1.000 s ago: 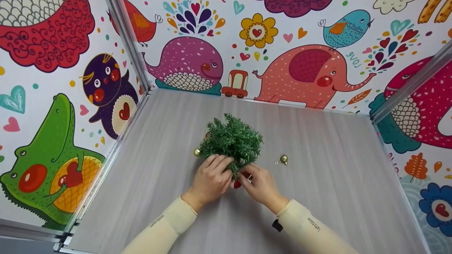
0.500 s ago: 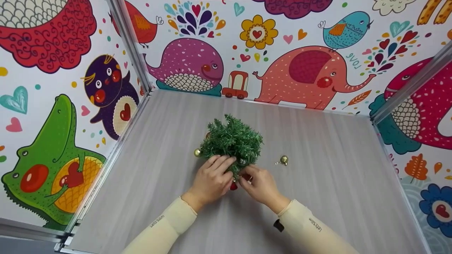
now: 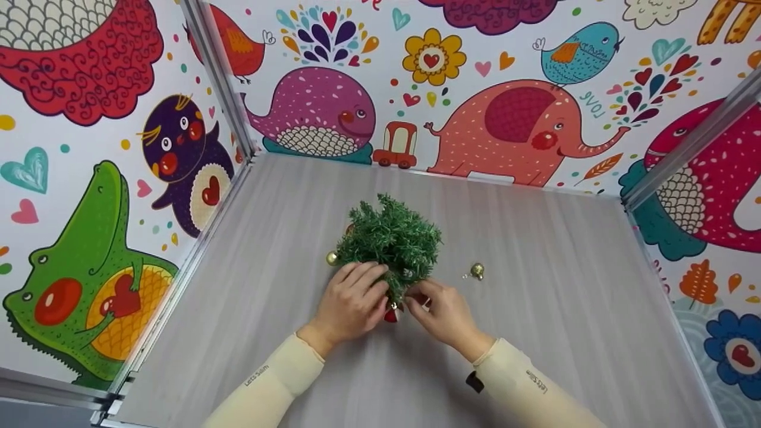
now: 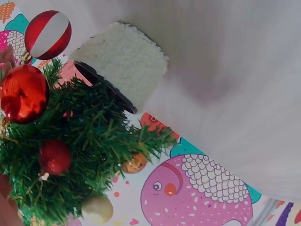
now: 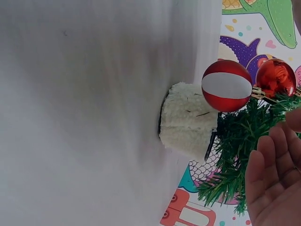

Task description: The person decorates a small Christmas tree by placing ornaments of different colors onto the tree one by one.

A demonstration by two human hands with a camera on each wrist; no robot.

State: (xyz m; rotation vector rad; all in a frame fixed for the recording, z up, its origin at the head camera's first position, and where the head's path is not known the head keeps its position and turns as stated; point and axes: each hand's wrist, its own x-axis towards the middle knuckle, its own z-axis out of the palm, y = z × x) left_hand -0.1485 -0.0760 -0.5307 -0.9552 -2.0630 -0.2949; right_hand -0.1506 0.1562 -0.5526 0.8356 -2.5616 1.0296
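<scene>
A small artificial Christmas tree with green branches stands on the table, its pale fuzzy pot showing in both wrist views. My left hand holds a near branch, its fingers bent over the greenery; the fingertips are partly hidden. A red-and-white striped ball ornament hangs from the near side, close to a shiny red ball. Just right of the striped ball, my right hand has its thumb and index finger beside the branch tip, apart from the ornament. In the right wrist view, its other fingers are loosely bent.
A gold ball ornament lies on the table to the right of the tree. Another gold ball shows at the tree's left edge. Printed wall panels in metal frames border the table at the back and sides.
My right hand has drawn slightly right, away from the striped ball, which now hangs a little lower and further left. My left hand has shifted slightly left. The tree stays in place.
</scene>
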